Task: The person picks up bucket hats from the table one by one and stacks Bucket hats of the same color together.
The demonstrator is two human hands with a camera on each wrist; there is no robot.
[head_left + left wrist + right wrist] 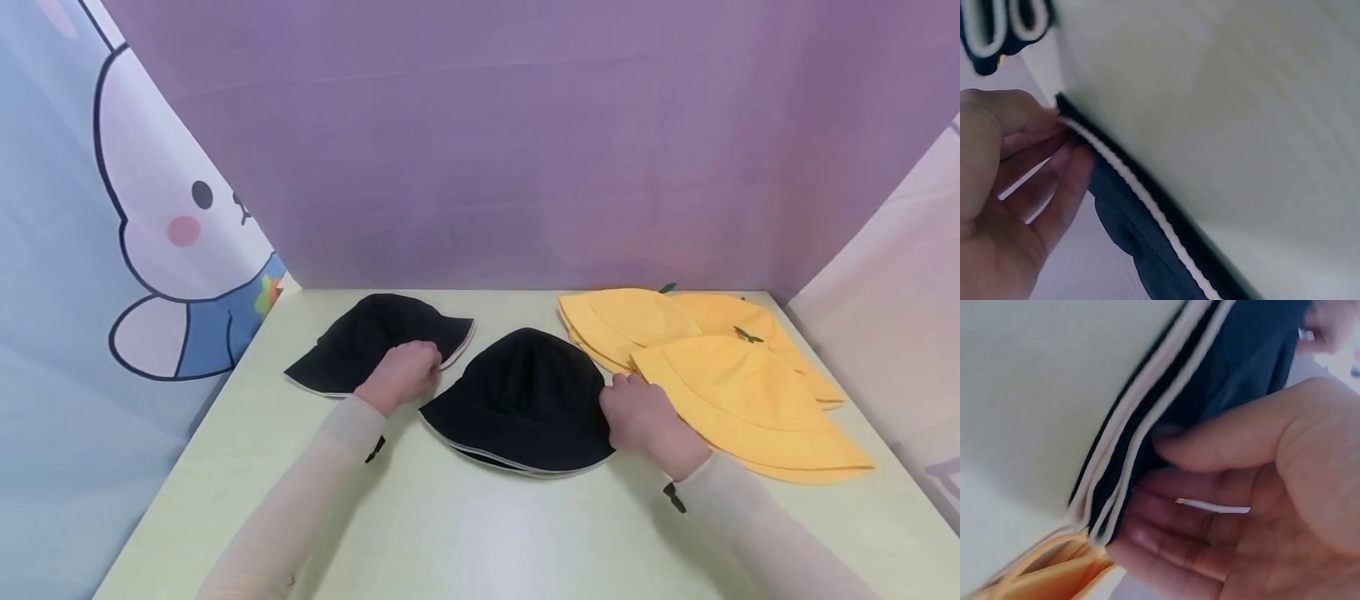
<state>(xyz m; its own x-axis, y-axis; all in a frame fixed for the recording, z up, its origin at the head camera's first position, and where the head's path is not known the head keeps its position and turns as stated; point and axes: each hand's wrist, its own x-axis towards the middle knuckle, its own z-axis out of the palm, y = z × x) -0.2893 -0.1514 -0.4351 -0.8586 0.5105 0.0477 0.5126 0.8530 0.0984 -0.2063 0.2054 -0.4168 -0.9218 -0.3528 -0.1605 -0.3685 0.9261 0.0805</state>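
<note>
A black bucket hat [360,337] with a pale brim edge lies at the back left of the table. My left hand [403,375] pinches its brim at the right side; in the left wrist view, thumb and fingertips meet on the white-trimmed edge [1141,190]. In front of me, at the middle, sit stacked black bucket hats [525,400], with more than one pale brim edge showing. My right hand [651,421] grips their right side. In the right wrist view, its thumb lies on the layered brims [1141,419] and its fingers curl behind them.
Several yellow bucket hats [742,392] with small green leaves overlap at the table's right side, close beside my right hand. A purple cloth [480,150] hangs behind the pale table [487,542]. A curtain with a cartoon rabbit [165,167] borders the left.
</note>
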